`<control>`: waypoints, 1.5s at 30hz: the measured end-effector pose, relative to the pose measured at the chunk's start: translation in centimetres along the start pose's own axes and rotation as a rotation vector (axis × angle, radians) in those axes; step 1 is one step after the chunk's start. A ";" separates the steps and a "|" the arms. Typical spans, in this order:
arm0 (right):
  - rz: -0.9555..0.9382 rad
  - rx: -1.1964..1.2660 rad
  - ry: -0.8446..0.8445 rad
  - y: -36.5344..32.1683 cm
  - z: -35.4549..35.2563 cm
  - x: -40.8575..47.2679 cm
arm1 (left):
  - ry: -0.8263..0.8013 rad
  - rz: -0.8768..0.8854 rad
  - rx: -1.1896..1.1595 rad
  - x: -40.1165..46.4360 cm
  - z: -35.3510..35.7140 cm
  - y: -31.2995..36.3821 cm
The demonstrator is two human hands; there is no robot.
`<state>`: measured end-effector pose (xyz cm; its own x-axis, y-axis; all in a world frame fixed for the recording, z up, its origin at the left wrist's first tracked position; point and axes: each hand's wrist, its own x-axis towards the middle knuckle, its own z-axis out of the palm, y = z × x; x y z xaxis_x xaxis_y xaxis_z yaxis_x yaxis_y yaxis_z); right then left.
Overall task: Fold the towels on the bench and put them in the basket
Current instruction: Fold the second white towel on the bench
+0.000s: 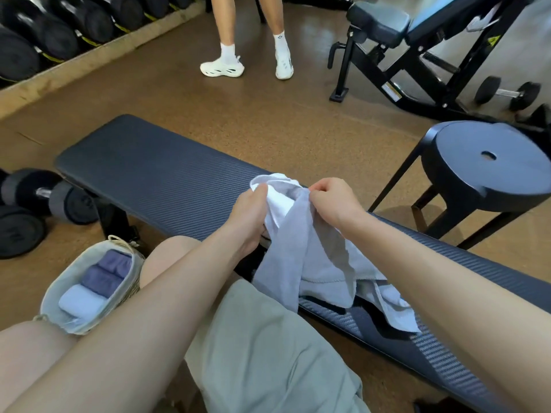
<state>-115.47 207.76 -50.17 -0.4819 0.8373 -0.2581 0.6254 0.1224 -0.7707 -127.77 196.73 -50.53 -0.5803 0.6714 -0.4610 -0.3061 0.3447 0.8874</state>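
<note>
A pale grey-white towel (316, 263) is lifted above the dark padded bench (155, 180), its lower part trailing down onto the bench's near end. My left hand (249, 216) grips the towel's bunched upper left part. My right hand (334, 201) pinches its upper edge just to the right. On the floor by my left knee stands a light fabric basket (56, 293). It holds two folded purple towels (104, 272) and one folded light blue towel (79, 299).
A black round stool (489, 171) stands right of the bench. Dumbbells (44, 198) lie on the floor at left, below a rack of weights. Another person's legs (250, 40) stand beyond the bench, beside an incline bench (417, 40).
</note>
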 end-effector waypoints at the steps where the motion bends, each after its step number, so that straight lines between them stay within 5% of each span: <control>1: 0.013 -0.020 0.032 0.3 -0.6 0.3 | 0.050 -0.006 -0.124 0.1 -0.5 0.4; 4: 0.078 0.005 0.147 1.7 -2.0 1.1 | 0.276 -0.020 -0.485 0.9 -2.5 1.4; 6: 0.122 0.078 0.174 2.4 -2.2 1.5 | 0.270 -0.019 -0.483 1.1 -3.2 1.6; 11: 0.158 0.084 0.011 0.5 0.6 0.7 | 0.009 -0.014 0.639 0.1 -1.8 0.4; 13: 0.158 0.068 -0.114 0.0 1.8 0.0 | -0.027 0.019 0.836 0.4 -1.3 -0.3; 20: -0.237 -0.480 0.024 1.7 1.6 0.5 | 0.235 0.146 0.531 1.5 -2.8 0.6; 26: -0.146 -1.192 -0.091 2.7 -3.5 1.3 | 0.522 0.064 -0.090 2.7 -7.0 2.3; 31: 0.051 -1.403 -0.488 2.4 -4.2 0.9 | 0.422 -0.009 -0.420 2.9 -8.7 3.7; 34: 0.063 -1.433 -0.502 0.0 -3.2 0.9 | 0.255 0.021 -0.368 2.8 -8.4 3.7; 36: -0.163 -1.347 -0.327 -1.7 -2.0 1.2 | 0.113 0.045 -0.284 2.3 -7.8 4.3; 38: -0.362 -0.897 -0.308 -3.8 -0.4 1.4 | -0.026 0.102 -0.190 1.8 -7.5 5.1; 41: -0.332 -0.109 -0.568 -7.7 2.3 0.0 | -0.070 0.125 -0.202 1.2 -7.9 6.2; 45: -0.290 0.118 -0.492 -10.7 5.8 -1.2 | -0.040 0.012 -0.283 0.8 -9.0 6.7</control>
<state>-125.16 202.34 -45.03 -0.8694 0.4290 -0.2453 0.3662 0.2258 -0.9027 -137.10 193.70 -44.97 -0.5564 0.7018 -0.4449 -0.5011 0.1436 0.8534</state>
